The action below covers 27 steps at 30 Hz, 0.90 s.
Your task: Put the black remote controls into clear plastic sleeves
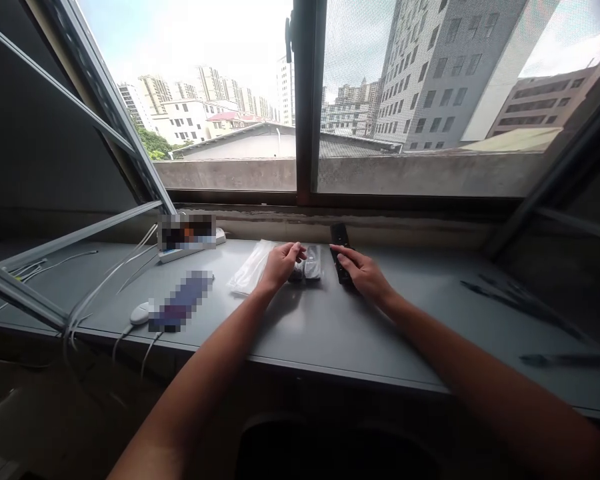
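Note:
My left hand point(283, 262) is raised over the grey shelf, its thumb and fingertips pressed together; whatever lies between them is too small to make out. Beside and partly under it are clear plastic bags point(251, 269) on the left and a small bagged dark item point(313, 262) on the right. My right hand point(361, 268) is at a long black object point(339, 235) like a remote, with thumb and fingers around its near part. The black object points toward the window.
On the left are a white power strip point(193, 247) with cables, a blurred-out blue item point(183, 301) and a round white charger point(141, 313). Dark pen-like tools point(565, 360) lie at the right. Metal frame bars point(83, 232) rise at the left, and the window frame point(307, 100) stands behind.

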Each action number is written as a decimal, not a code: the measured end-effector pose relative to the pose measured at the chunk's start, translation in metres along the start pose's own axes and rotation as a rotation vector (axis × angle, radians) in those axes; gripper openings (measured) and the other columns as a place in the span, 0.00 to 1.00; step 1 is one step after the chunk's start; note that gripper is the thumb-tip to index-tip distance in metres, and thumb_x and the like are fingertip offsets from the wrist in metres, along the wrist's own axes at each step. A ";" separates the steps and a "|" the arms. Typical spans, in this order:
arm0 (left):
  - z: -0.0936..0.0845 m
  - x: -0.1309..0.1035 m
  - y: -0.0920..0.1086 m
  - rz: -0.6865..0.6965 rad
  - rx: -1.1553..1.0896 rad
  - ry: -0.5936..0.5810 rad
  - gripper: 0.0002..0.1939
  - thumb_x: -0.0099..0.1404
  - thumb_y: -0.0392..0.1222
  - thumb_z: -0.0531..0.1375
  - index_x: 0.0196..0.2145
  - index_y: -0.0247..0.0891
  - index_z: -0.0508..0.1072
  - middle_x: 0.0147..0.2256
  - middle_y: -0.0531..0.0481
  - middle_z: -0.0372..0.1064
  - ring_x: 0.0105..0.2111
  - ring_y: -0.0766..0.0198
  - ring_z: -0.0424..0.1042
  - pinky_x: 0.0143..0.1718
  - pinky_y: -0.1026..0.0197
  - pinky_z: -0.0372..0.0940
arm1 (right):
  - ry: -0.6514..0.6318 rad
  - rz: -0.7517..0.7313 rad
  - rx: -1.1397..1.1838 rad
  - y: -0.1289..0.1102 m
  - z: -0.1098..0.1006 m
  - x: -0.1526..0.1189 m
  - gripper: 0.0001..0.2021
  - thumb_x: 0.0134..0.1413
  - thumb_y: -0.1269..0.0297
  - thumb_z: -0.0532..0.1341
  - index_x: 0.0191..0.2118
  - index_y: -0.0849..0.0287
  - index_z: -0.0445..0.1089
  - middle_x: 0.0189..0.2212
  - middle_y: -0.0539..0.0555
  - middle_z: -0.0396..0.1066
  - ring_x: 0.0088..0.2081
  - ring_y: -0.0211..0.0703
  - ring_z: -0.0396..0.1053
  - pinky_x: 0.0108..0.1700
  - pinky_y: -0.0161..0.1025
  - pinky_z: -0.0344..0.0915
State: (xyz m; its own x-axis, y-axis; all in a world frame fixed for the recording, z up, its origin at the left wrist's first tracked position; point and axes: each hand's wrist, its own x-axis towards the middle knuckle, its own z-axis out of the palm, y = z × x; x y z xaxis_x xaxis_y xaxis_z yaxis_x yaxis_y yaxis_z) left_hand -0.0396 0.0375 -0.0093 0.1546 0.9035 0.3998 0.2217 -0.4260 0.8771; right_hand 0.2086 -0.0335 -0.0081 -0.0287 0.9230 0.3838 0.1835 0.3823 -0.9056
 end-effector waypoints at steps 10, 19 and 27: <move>0.006 -0.009 -0.004 0.282 0.310 -0.165 0.15 0.70 0.52 0.66 0.47 0.44 0.87 0.50 0.39 0.84 0.54 0.44 0.79 0.63 0.44 0.66 | -0.236 -0.360 -0.721 0.015 -0.009 0.007 0.51 0.55 0.47 0.76 0.79 0.50 0.57 0.60 0.67 0.74 0.59 0.72 0.69 0.66 0.68 0.61; 0.009 -0.010 -0.012 0.365 0.544 -0.282 0.20 0.75 0.50 0.62 0.57 0.41 0.85 0.59 0.38 0.79 0.62 0.44 0.75 0.68 0.44 0.65 | -0.321 -0.383 -0.953 0.020 -0.004 0.006 0.40 0.67 0.36 0.65 0.74 0.57 0.69 0.63 0.69 0.76 0.72 0.76 0.59 0.75 0.72 0.47; 0.010 -0.009 -0.014 0.389 0.569 -0.343 0.22 0.77 0.50 0.60 0.60 0.38 0.83 0.61 0.40 0.78 0.65 0.47 0.73 0.71 0.47 0.64 | -0.370 -0.259 -1.146 0.025 -0.001 0.003 0.41 0.71 0.32 0.57 0.76 0.56 0.67 0.76 0.68 0.60 0.77 0.74 0.54 0.76 0.70 0.48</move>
State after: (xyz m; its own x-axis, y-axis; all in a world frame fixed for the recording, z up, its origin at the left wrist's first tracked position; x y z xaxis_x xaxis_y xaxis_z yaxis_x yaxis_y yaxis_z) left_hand -0.0341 0.0352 -0.0284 0.5920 0.6580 0.4654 0.5370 -0.7527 0.3810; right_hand 0.2136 -0.0213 -0.0292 -0.4348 0.8540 0.2858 0.8817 0.4682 -0.0576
